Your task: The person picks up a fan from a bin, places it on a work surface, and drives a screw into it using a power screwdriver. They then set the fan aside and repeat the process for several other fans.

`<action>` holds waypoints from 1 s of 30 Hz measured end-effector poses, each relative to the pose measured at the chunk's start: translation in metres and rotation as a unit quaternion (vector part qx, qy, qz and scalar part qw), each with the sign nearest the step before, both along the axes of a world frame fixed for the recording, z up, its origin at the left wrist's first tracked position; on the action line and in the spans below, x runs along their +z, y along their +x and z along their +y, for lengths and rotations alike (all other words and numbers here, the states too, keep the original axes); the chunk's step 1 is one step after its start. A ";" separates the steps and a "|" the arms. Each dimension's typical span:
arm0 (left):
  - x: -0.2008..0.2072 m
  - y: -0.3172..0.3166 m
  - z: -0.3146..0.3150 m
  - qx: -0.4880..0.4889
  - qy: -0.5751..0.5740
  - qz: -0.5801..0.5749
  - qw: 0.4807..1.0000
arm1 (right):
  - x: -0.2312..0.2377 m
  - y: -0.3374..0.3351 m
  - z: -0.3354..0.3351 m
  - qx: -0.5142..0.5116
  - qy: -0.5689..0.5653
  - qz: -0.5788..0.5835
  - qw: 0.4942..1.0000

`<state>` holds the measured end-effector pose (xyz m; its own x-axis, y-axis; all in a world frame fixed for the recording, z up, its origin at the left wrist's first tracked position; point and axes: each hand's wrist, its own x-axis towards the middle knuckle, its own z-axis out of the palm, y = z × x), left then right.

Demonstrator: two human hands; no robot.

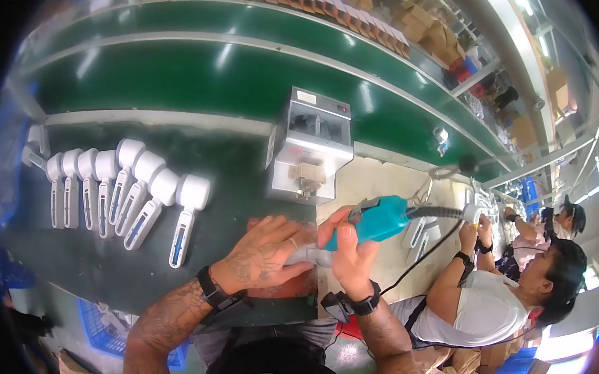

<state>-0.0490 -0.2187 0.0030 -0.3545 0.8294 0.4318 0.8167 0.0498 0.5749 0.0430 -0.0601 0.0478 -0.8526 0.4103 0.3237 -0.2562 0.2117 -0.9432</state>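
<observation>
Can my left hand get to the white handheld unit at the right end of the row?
Probably yes: only green tabletop shows between the left hand and that white handheld unit, though the hand would likely need to leave the pale piece it appears to be holding.

Teal noted on power tool [382,221]; white with blue stripe seen on foremost device [184,221]; reddish recorded on mat [288,288], dark green on bench [98,261].
</observation>
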 end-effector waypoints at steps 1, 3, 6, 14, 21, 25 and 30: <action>-0.002 -0.001 0.001 0.003 0.002 0.001 1.000 | 0.005 -0.003 0.001 -0.008 -0.006 -0.005 1.000; -0.004 -0.003 0.003 -0.008 0.007 -0.014 1.000 | 0.015 -0.017 0.001 -0.013 -0.010 -0.008 1.000; -0.002 -0.003 0.003 -0.015 0.002 0.004 1.000 | 0.028 -0.047 0.005 -0.051 0.008 0.077 0.996; -0.002 -0.001 0.000 -0.009 -0.004 0.004 1.000 | 0.015 -0.090 0.006 -0.041 0.047 0.098 0.993; -0.001 -0.002 -0.003 -0.011 -0.019 0.003 1.000 | 0.017 -0.063 0.000 -0.017 0.010 0.062 0.998; 0.001 -0.004 0.000 -0.018 -0.016 -0.013 1.000 | 0.030 -0.010 -0.008 -0.008 -0.049 0.071 0.996; 0.000 -0.003 0.000 -0.014 -0.008 -0.014 1.000 | 0.018 0.027 -0.009 -0.019 -0.066 0.037 0.997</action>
<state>-0.0521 -0.2189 0.0028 -0.3434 0.8455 0.4089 0.8011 0.0365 0.5974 0.0699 -0.0693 0.0659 -0.8111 0.4855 0.3263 -0.3198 0.0990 -0.9423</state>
